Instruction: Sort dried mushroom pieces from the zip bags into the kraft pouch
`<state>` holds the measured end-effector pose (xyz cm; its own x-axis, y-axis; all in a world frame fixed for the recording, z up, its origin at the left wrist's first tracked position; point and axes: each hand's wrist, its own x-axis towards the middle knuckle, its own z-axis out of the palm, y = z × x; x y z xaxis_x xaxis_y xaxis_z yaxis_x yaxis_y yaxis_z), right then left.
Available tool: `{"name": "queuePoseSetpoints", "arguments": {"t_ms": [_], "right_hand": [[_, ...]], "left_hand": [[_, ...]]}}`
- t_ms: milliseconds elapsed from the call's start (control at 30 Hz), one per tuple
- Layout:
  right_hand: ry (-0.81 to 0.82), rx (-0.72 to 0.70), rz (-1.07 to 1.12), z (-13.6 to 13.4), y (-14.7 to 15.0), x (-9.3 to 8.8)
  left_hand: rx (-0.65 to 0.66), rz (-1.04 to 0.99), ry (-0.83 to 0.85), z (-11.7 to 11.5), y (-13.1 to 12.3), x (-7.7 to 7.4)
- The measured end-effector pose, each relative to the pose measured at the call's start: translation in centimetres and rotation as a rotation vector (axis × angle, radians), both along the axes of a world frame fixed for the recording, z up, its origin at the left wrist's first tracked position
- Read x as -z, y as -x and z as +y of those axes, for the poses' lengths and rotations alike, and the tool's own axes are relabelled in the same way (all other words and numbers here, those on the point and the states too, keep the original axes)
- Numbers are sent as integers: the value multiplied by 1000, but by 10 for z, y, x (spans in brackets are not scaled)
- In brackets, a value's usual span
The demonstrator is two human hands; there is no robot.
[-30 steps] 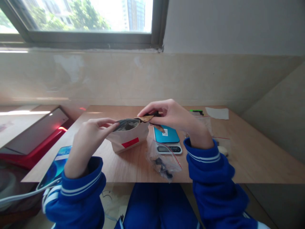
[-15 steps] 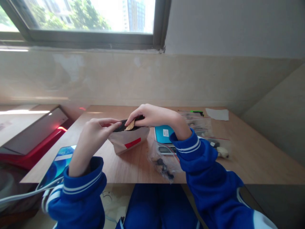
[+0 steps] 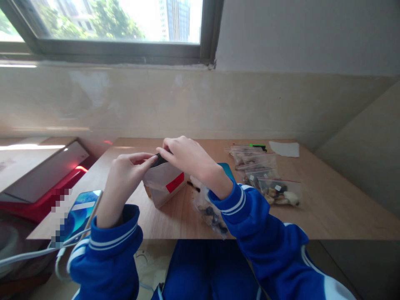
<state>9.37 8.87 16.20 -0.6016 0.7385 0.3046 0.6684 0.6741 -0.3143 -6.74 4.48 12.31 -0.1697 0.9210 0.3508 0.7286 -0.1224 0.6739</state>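
A pale paper bag (image 3: 161,183) with a red label and dark inside stands tilted on the table. My left hand (image 3: 129,173) pinches the left part of its rim between thumb and fingers. My right hand (image 3: 184,154) is over the bag's mouth, fingers bent and closed close to my left fingertips; whatever they hold is hidden. Right of the bag, partly under my right forearm, lies a clear zip bag (image 3: 212,214) with dark dried pieces. Behind that forearm shows a corner of a blue flat object (image 3: 225,168).
Several zip bags of dried pieces (image 3: 281,193) lie to the right. Behind them are a green-and-black pen (image 3: 258,146) and a white paper (image 3: 284,149). A phone (image 3: 83,212) with a white cable (image 3: 40,254) rests at the left table edge, beside a white box (image 3: 46,171).
My right hand has moved left over the bag's mouth, and the tan piece in its fingers is out of sight. The paper bag has turned and tilted slightly. My left hand still pinches the rim.
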Motion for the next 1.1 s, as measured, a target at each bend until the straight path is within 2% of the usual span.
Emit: {"name": "queuePoseSetpoints", "arguments": {"t_ms": [100, 200, 333, 433, 533, 633, 667, 800, 900, 1000, 1067, 1100], "right_hand": [[-3, -59, 217, -2, -20, -4], [51, -67, 315, -2, -58, -2], [238, 50, 152, -2, -113, 20], [284, 110, 115, -13, -128, 41], [369, -40, 80, -33, -106, 67], [363, -281, 21, -52, -58, 99], [332, -314, 4, -57, -41, 110], [166, -239, -189, -65, 19, 154], [81, -203, -279, -65, 44, 178], [62, -178, -285, -63, 51, 187], [83, -186, -277, -63, 44, 177], [105, -194, -256, -63, 36, 167]], "left_hand": [[-12, -20, 5, 0, 0, 1], [-34, -36, 22, -1, 0, 2], [-64, -44, 25, -1, -2, 2], [-70, -38, 17, 0, -2, 4], [-77, -38, 3, 3, -2, 6], [-81, -48, -2, 3, -2, 7], [-79, -55, -2, 3, -2, 6], [-77, -100, 11, -1, -3, 6], [-83, -128, 31, -2, -5, 6], [-93, -137, 37, -3, -7, 6], [-92, -142, 39, -4, -7, 6], [-90, -144, 41, -4, -7, 6]]}}
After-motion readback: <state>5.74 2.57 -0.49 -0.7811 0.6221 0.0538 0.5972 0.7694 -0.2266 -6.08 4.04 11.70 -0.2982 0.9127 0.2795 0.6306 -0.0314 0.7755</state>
